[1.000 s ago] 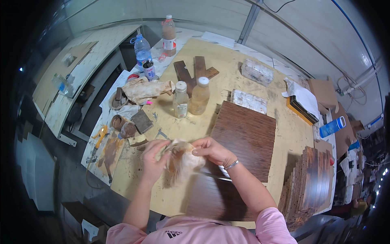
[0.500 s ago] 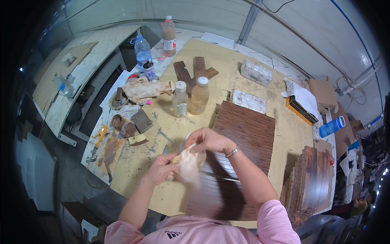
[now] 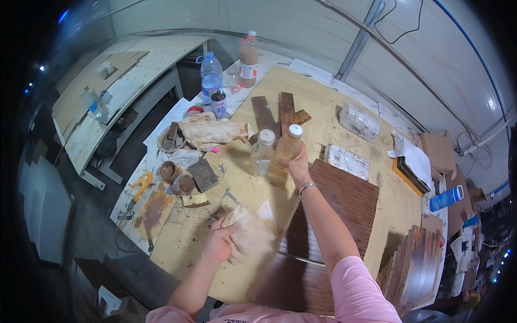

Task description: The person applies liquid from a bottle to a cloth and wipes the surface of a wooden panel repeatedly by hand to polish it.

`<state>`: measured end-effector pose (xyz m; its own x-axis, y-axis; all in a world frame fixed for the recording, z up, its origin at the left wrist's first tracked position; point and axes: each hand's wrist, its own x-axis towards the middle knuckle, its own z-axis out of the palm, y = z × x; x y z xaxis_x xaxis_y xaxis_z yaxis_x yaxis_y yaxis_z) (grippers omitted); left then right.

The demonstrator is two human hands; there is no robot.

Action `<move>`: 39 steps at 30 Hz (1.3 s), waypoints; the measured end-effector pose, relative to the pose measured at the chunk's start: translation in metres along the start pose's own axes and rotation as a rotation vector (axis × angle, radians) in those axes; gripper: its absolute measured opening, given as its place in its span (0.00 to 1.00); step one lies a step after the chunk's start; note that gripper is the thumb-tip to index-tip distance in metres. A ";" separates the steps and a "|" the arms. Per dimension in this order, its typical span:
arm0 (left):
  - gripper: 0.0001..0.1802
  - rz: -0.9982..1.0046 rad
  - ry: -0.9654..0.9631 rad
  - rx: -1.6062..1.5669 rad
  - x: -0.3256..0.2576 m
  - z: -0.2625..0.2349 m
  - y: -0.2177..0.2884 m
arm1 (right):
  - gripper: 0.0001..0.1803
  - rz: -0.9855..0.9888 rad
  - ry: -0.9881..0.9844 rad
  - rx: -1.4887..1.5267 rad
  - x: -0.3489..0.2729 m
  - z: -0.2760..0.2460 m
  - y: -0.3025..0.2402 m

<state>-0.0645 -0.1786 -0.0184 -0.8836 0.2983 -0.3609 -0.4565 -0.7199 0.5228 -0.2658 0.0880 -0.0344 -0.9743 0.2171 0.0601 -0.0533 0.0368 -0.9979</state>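
My left hand (image 3: 219,241) is closed on a stained, cream-coloured cloth (image 3: 249,232) above the table's near part. My right hand (image 3: 298,164) reaches forward, its fingers wrapped round a bottle of pale amber liquid with a white cap (image 3: 290,144). Just left of it stands a second clear bottle with a white cap (image 3: 262,155), which neither hand touches. Beneath my right forearm lie two dark brown ribbed wood panels (image 3: 340,202), with a narrow gap between them.
Dark wood strips (image 3: 288,110) lie behind the bottles. A crumpled cloth (image 3: 212,132), a brown cup (image 3: 171,171) and a yellow-handled tool (image 3: 142,184) are at left. White blocks (image 3: 359,121) sit at the back right; stacked boards (image 3: 412,264) stand at the near right.
My right hand has let go of the cloth, moved forward and taken hold of the amber bottle. My left hand keeps the cloth. The whole view has shifted slightly.
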 end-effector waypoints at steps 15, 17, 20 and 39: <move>0.17 0.134 -0.029 0.053 0.034 0.008 -0.001 | 0.33 -0.599 -0.358 -0.990 -0.095 -0.031 -0.096; 0.18 0.134 -0.060 0.075 0.036 0.009 -0.007 | 0.31 -0.611 -0.370 -1.056 -0.106 -0.037 -0.094; 0.19 0.123 -0.055 0.087 0.033 0.020 -0.011 | 0.26 -0.620 -0.403 -1.187 -0.117 -0.044 -0.092; 0.21 0.112 -0.115 0.114 0.029 0.020 -0.012 | 0.25 -0.643 -0.381 -1.221 -0.103 -0.057 -0.088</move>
<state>-0.0866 -0.1490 -0.0196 -0.9326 0.2949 -0.2080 -0.3577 -0.6790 0.6410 -0.1484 0.1181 0.0487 -0.8619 -0.4224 0.2804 -0.4727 0.8695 -0.1430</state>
